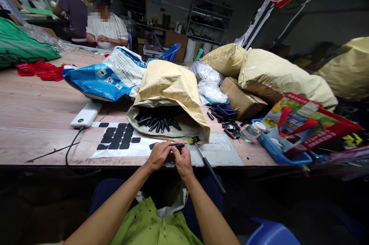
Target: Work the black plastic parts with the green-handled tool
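My left hand (158,155) and my right hand (183,160) meet at the table's front edge, with fingers closed on a small slim black piece (178,145). Its exact kind is too small to make out. Just beyond them lies the open mouth of a tan woven sack (173,80), which holds several slim black pieces (158,122). To the left is a white sheet (100,153) bearing rows of black rounded squares (118,136). A hammer (210,168) lies right of my right hand, its dark handle sticking out past the table edge.
A white power bank (86,114) with a black cable sits at left, near a blue-and-white bag (106,76). Rightward are loose black parts (230,128), a clear jar (252,131) and a blue basket (276,154). Across the table sits a person in white (106,28).
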Demonstrator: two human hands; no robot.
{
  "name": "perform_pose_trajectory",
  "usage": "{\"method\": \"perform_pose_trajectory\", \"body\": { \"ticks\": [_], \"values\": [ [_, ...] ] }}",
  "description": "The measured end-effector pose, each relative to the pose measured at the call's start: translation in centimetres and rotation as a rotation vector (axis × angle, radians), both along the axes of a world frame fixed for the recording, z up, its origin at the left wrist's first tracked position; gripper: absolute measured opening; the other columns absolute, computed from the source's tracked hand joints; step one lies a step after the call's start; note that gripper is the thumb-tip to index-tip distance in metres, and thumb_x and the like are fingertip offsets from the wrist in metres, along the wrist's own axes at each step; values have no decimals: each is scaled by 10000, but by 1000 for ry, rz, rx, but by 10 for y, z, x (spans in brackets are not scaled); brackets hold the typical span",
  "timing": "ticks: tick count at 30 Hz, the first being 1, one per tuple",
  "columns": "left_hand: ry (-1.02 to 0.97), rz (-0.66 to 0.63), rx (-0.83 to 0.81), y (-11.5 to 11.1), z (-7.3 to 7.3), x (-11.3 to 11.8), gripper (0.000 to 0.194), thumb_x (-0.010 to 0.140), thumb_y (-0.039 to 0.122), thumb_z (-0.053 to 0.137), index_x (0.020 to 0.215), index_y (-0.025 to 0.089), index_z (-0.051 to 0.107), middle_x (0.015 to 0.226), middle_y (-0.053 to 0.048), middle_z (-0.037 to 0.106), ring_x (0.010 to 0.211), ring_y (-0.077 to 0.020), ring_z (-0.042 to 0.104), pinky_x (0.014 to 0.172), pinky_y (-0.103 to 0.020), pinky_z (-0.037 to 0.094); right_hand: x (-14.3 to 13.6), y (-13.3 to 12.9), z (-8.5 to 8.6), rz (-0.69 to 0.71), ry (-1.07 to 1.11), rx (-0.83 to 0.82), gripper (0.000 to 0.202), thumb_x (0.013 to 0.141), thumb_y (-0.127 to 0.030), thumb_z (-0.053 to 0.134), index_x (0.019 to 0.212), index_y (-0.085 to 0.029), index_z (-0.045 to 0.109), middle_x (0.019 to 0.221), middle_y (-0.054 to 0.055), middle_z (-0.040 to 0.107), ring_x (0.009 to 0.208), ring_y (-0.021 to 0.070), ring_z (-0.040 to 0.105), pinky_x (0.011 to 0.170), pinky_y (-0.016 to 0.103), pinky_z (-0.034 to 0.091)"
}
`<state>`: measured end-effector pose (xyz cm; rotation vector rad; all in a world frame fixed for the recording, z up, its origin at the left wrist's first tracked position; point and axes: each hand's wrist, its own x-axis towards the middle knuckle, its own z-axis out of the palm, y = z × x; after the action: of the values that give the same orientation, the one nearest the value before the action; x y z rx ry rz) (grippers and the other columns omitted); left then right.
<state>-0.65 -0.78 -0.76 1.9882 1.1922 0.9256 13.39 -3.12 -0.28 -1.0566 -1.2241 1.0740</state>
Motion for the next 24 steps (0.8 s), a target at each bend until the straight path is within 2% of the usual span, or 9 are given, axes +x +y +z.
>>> {"method": "perform_pose_trajectory", "body": {
  "ticks": [4,9,11,14,16,18,20,22,24],
  "values": [
    [-44,-25,-32,1,3,-3,383,1005,407,374,859,196,658,851,-36,663,834,-195,583,805,-317,386,-3,-4,-3,-57,-74,63,198,910,-367,623,996,-193,661,974,28,671,922,167,613,889,291,478],
    [-112,-47,-85,0,11,-3,450,1005,466,379,725,187,596,723,-16,590,712,-169,526,716,-294,373,-5,0,1,-51,-32,-3,256,902,-431,633,977,-187,653,922,28,668,862,169,616,836,293,495],
    [-189,-60,-113,-1,12,-3,474,1010,496,370,730,184,591,673,-7,563,677,-164,514,700,-291,375,-3,-4,6,-86,-8,-36,277,896,-458,629,940,-185,642,871,28,659,813,171,610,778,291,504],
    [-405,-55,-191,-3,9,-3,502,1025,533,309,876,179,632,694,-11,586,692,-167,542,693,-285,399,3,-25,12,-174,-42,-4,263,917,-449,585,921,-189,622,819,23,636,753,166,590,714,287,493],
    [-494,-25,-227,-3,7,-3,507,1020,553,314,926,175,638,710,-15,592,700,-167,549,674,-275,401,5,-48,11,-135,-131,57,212,917,-401,581,895,-193,618,813,17,620,749,159,582,715,279,480],
    [-483,-10,-228,-3,5,-3,495,1003,568,365,892,170,638,677,-8,576,679,-161,538,662,-269,394,4,-70,3,67,-313,95,151,887,-341,610,866,-194,638,784,11,615,722,154,577,705,274,466],
    [-436,-12,-206,-3,5,-3,484,992,567,400,860,168,639,646,1,560,659,-156,526,671,-273,391,0,-86,-14,215,-489,86,121,839,-295,641,906,-199,672,838,27,655,779,173,616,749,285,472],
    [-417,-1,-191,-3,6,-3,472,993,557,412,851,168,639,640,6,554,657,-153,525,686,-278,396,-4,-95,-35,254,-650,-58,163,804,-242,643,952,-218,706,912,44,698,864,202,651,805,302,483],
    [-420,15,-193,-3,7,-2,462,993,549,420,851,168,640,646,7,553,663,-153,531,691,-280,402,-7,-98,-54,248,-798,-242,304,791,-223,635,1082,-237,724,968,65,718,935,238,670,849,332,490]
  ]
}}
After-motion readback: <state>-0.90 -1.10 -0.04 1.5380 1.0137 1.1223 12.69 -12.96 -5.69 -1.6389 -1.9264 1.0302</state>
